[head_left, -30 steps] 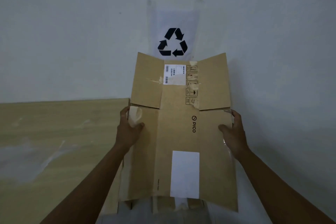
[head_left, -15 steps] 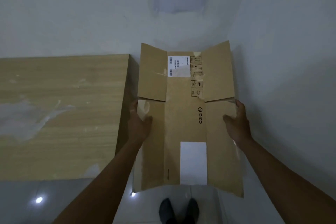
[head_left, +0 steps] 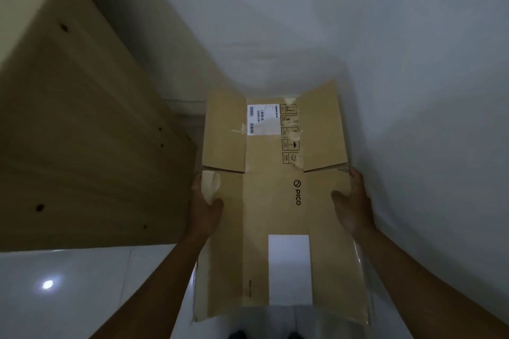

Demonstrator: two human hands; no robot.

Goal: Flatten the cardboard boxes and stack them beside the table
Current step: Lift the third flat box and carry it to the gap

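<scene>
Below box, shoes barely visible.

The flattened cardboard box I hold carries the brand name "PICO" in black beside a circular logo, toward 3 o'clock of its centre panel. A white shipping label with barcodes sits at 12 o'clock, its print too small to read, beside handling symbols.

Two bare forearms are seen, no sleeves reaching the wrists. Left hand and right hand are ungloved; no rings, watch or bands are made out. Dark shoe tips are glimpsed at bottom edge.
</scene>
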